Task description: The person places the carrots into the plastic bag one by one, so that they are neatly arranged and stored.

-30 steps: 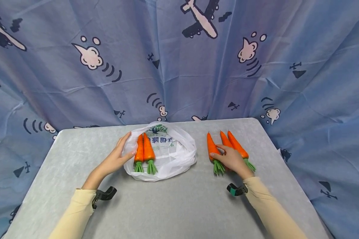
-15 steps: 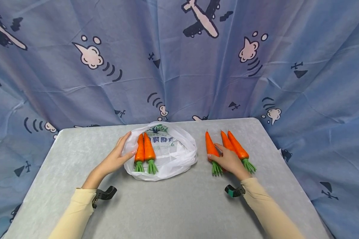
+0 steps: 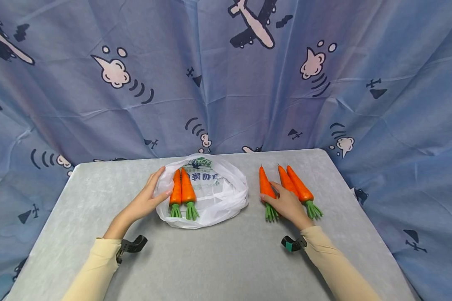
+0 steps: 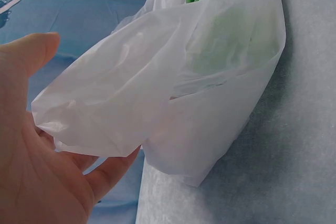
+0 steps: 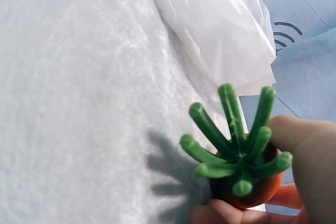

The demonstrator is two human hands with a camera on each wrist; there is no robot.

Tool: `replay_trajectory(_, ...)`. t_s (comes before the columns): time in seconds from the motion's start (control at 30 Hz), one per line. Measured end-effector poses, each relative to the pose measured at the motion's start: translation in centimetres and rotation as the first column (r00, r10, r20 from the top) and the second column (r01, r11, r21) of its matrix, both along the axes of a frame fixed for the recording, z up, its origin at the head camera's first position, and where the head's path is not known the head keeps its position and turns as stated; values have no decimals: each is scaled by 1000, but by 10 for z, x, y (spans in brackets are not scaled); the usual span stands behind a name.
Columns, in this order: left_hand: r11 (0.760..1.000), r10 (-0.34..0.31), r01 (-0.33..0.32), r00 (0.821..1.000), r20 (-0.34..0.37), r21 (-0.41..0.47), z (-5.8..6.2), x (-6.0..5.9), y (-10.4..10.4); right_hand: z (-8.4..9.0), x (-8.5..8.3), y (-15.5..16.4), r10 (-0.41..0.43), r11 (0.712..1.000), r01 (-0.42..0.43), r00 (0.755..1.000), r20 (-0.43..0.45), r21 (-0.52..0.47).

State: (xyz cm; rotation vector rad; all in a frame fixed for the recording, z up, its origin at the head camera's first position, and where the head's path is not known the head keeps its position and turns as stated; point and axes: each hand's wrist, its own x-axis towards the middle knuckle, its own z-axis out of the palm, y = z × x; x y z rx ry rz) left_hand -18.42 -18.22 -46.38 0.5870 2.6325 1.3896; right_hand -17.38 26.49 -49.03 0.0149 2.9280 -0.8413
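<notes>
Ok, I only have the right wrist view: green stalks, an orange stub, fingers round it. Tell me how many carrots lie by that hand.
Observer: Three carrots lie side by side on the grey table; the right hand grips the leftmost carrot.
Operator: Now report what is inside the white bag.
Observer: Two carrots in the bag lie together in the white plastic bag, green tops toward the person.
Operator: Give me the left hand.
Observer: The left hand holds the bag's left edge, thumb on the rim by the carrots.
</notes>
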Motion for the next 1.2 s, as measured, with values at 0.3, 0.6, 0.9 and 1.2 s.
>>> replay_trajectory(0.3, 1000, 1, -1, 1000, 0, -1, 1, -1, 0, 1, 0, -1, -29, 1000, 29, 999, -25, -3)
replay_trajectory(0.6, 1000, 5, -5, 1000, 4, -9, 1, -1, -1, 1, -2, -2, -39, 999, 38, 998, -39, -22)
replay_trajectory(0.9, 1000, 7, -7, 1000, 6, -12, 0, -1, -1, 5, -4, -3, -29, 999, 26, 996, -86, -34)
replay_trajectory(1.2, 1000, 8, -8, 1000, 6, -13, 1, -2, -2, 14, -4, -5, -20, 999, 15, 995, -103, -48)
